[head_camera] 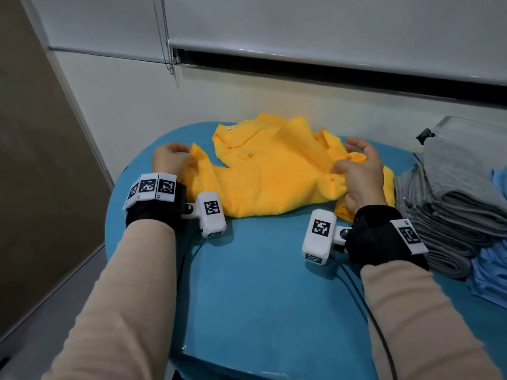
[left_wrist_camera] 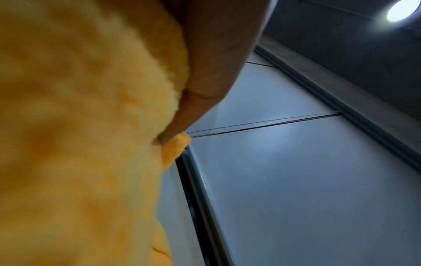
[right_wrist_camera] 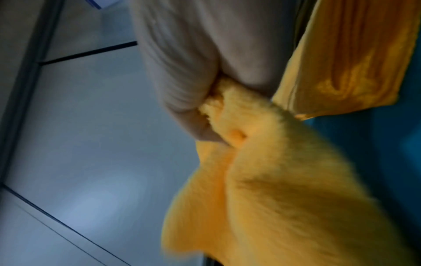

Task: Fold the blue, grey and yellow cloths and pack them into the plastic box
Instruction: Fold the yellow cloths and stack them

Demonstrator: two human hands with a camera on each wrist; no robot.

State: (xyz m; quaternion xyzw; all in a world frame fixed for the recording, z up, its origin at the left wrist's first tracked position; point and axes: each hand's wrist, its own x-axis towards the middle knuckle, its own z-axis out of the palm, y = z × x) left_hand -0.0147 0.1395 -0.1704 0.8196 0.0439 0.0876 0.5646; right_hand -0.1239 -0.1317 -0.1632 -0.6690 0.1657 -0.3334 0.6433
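Two forearms in beige sleeves reach forward from the bottom of the head view, each with a black wrist strap carrying white marker-printed blocks and a black cable trailing back.

Under them the blue table [head_camera: 260, 283] fills most of the view, its rounded far edge close to a pale wall with a roller blind above.

Next in size, the yellow cloth [head_camera: 269, 176] lies crumpled and unfolded on the far half of the table, between the two hands.

At the right edge of the table stands a stack of folded grey cloths [head_camera: 450, 209], with folded blue cloths [head_camera: 491, 272] beside and partly beneath it. Behind the stack a grey shape with a black clip shows, too cropped to tell what it is.

On the right part of the yellow cloth, the right hand [head_camera: 362, 174] rests with thumb and fingers [right_wrist_camera: 187, 86] curled, pinching a bunched fold, as the blurred right wrist view confirms.

At the cloth's left corner, the left hand [head_camera: 168, 160] has its fingers [left_wrist_camera: 182, 115] bent and pinching the edge, which juts past the fingertip in the left wrist view.
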